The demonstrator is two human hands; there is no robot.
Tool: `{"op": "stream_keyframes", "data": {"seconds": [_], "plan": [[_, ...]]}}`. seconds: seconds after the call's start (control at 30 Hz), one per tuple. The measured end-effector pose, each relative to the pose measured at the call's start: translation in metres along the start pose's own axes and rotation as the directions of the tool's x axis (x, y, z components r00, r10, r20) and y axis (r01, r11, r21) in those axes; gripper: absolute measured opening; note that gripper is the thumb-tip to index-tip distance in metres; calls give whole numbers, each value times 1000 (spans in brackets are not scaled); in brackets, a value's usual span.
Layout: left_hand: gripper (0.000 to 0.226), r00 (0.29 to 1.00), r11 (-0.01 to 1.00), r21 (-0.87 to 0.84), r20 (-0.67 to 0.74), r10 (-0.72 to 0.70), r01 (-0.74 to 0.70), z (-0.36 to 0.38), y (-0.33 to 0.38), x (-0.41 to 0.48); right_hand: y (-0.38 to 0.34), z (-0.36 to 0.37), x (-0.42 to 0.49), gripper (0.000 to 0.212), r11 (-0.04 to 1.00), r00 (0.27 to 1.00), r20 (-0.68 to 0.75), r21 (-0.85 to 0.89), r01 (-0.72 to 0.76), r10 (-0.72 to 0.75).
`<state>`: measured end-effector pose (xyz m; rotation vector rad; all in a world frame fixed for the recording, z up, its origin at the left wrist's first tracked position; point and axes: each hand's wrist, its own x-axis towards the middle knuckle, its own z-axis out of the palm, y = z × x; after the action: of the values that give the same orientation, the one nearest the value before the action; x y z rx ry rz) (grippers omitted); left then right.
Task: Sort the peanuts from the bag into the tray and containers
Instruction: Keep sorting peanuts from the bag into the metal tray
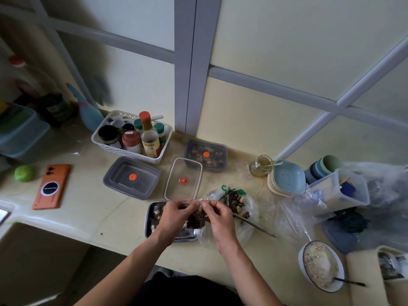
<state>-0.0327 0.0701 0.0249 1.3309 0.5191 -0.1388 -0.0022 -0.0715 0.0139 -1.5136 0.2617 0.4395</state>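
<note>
Both hands pinch the top edge of a small clear bag (195, 219): left hand (174, 214) on the left corner, right hand (218, 215) on the right, fingers clamped on it. The bag hangs between them with dark stuff inside, right over the metal tray (148, 219). The bigger peanut bag (237, 204) lies open at 2 o'clock from the hands, with a clear container (183, 180) at 12. It's all on a beige counter (99, 213) under frosted window panes. The bottle labels in the basket (130, 138) are too small to read.
</note>
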Motion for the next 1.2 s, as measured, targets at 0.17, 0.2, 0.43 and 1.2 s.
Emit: {"op": "stream_keyframes", "data": {"seconds": [0.17,0.2,0.43,1.2], "plan": [[10,999,999,42,-42,21,-19,5,-1,5,-6,-3,1,11,1000,1000,-9,-19,7,-8],[10,999,998,55,-46,26,-23,6,-1,5,-7,-3,1,11,1000,1000,-12,-19,10,-10],[9,998,997,80,-69,15,-9,13,-5,10,-7,-7,5,14,996,998,-33,-83,42,-45],[11,994,999,-6,-93,-51,51,8,-11,5,4,-17,9,12,984,996,-68,-170,43,-55]]}}
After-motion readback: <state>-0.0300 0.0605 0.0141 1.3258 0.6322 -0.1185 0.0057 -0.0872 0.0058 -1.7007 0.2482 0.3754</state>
